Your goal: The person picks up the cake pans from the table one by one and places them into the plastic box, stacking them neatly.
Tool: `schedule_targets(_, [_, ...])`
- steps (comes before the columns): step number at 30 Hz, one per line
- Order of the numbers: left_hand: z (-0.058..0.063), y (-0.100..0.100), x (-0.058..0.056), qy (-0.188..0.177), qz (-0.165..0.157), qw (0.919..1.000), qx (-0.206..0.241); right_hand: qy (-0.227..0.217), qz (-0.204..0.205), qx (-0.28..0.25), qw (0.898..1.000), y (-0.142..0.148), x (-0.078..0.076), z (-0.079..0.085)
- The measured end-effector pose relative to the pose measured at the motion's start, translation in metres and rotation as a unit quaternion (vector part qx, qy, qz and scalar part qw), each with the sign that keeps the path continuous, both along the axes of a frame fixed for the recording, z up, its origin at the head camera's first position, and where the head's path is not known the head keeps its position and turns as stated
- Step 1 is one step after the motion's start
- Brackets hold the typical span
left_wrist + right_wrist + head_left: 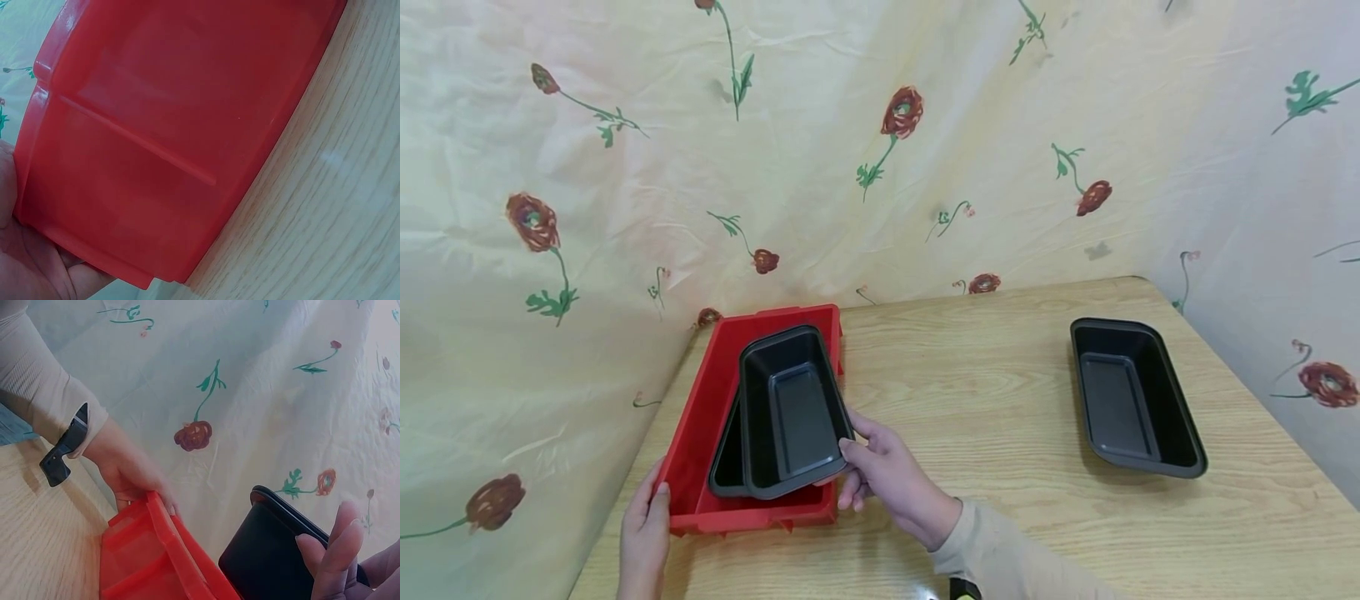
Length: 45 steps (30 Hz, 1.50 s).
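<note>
Pan (801, 408) black, rectangular, round-cornered; tray (718, 375) red

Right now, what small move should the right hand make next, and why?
Probably lower the held pan into the red bin: the right hand grips its rim over another pan inside, while the left hand holds the bin's near corner.

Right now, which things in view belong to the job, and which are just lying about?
Part of the job, it seems:
red plastic tray, held by the left hand
black loaf pan, gripped by the right hand
second loaf pan, in the tray, partly hidden under the first

Just around:
third loaf pan, untouched on the wood-grain table, though it may belong too
floral-print backdrop cloth
</note>
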<state>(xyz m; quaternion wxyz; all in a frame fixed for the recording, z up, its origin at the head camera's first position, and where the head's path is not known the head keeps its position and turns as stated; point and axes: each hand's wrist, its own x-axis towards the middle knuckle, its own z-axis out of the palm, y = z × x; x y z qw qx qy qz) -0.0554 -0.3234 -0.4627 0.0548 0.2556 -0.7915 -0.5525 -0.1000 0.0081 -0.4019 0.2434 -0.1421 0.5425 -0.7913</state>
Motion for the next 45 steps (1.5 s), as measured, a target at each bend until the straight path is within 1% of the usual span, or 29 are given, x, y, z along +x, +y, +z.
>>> schedule_targets(7, [-0.001,-0.001,0.000,0.004,0.007,1.0000,0.001,-0.005,0.006,-0.008,1.000,-0.011,0.000,-0.004])
schedule_targets(16, [-0.001,-0.001,0.001,0.006,0.003,0.9999,0.008,-0.011,0.005,-0.012,1.000,-0.022,0.002,-0.007])
schedule_targets(22, [-0.002,-0.001,0.001,0.006,0.010,0.9999,0.002,-0.025,0.003,-0.020,0.999,-0.029,0.004,-0.009])
schedule_targets(26, [-0.001,0.000,0.000,0.009,0.012,0.9999,0.001,-0.032,0.003,-0.015,0.999,-0.033,0.004,-0.010])
schedule_targets(31, [-0.001,0.000,0.000,0.007,0.012,0.9999,0.006,-0.045,0.000,-0.015,0.999,-0.036,0.005,-0.011])
schedule_targets(40, [0.000,0.001,0.001,0.008,0.009,0.9999,0.005,-0.045,-0.014,-0.031,0.998,-0.047,0.004,-0.013])
schedule_targets(45, [0.000,0.001,0.001,0.009,0.007,0.9999,0.005,-0.058,-0.024,-0.032,0.997,-0.055,0.003,-0.016])
